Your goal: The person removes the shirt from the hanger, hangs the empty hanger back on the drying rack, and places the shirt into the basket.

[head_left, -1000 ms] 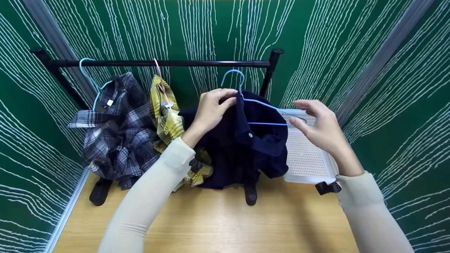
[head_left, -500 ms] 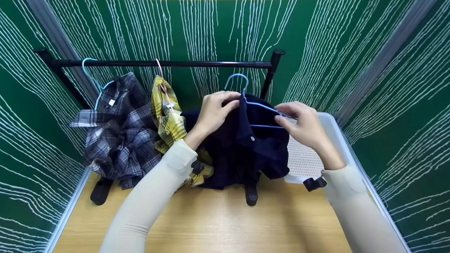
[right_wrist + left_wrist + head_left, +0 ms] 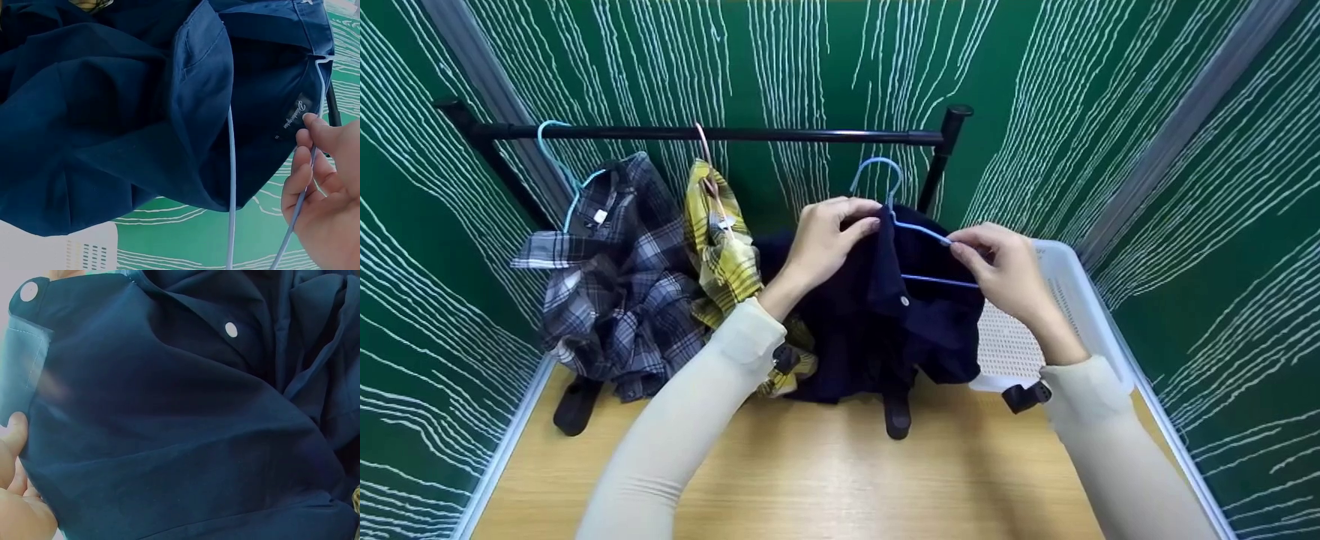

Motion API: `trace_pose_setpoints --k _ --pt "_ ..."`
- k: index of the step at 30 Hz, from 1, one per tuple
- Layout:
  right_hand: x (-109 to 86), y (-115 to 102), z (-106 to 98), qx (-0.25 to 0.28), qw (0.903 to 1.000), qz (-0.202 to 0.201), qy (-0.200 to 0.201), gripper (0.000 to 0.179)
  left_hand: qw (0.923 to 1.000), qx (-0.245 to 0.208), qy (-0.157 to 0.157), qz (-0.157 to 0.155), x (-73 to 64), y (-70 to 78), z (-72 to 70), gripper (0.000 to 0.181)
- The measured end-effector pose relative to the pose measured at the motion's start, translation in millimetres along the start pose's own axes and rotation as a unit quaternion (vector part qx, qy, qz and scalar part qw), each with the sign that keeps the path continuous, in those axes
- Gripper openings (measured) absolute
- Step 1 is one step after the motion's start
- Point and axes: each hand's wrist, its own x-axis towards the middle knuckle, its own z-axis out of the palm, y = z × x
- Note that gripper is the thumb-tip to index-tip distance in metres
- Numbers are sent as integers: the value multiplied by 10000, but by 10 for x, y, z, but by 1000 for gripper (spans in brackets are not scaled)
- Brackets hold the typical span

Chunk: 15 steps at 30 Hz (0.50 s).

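Observation:
A navy shirt (image 3: 937, 337) with white buttons hangs from my left hand (image 3: 829, 240), which pinches its collar edge beside the neck of a blue hanger (image 3: 921, 228). The hanger's hook points up, in front of the rail and off it in the head view. My right hand (image 3: 1009, 274) pinches the hanger's right arm between thumb and fingers. In the right wrist view, the bare right end of the hanger sticks out of the shirt, past a dark neck label (image 3: 296, 114). The left wrist view shows my left thumb and fingers at the cloth's edge. The hanger's left arm is hidden by the shirt.
A black rack (image 3: 810, 135) stands behind. On its rail hang a grey plaid shirt (image 3: 641, 247) on a turquoise hanger (image 3: 556, 166) and a yellow plaid shirt (image 3: 727, 262) on a pink hanger (image 3: 703, 142). A white basket (image 3: 1065, 277) sits at right on the wooden surface (image 3: 825, 480).
My right hand has moved left and taken hold of the hanger's right arm. The hanger's hook and the collar have shifted a little to the right with my left hand.

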Motion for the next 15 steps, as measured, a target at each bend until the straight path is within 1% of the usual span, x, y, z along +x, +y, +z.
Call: trace_pose_setpoints --k 4,9,11,15 --pt "-29 26 -36 110 9999 36 100 11 10000 -7 -24 10 10 10 19 23" --pt "-59 59 -96 300 9995 -31 110 13 9999 -133 -42 -10 12 32 40 22" --pt "-69 64 -128 267 9995 -55 151 13 9999 -157 -47 -7 12 37 50 21" --pt "-92 68 -212 12 9995 -91 311 10 9999 -154 -43 -16 16 40 72 20"
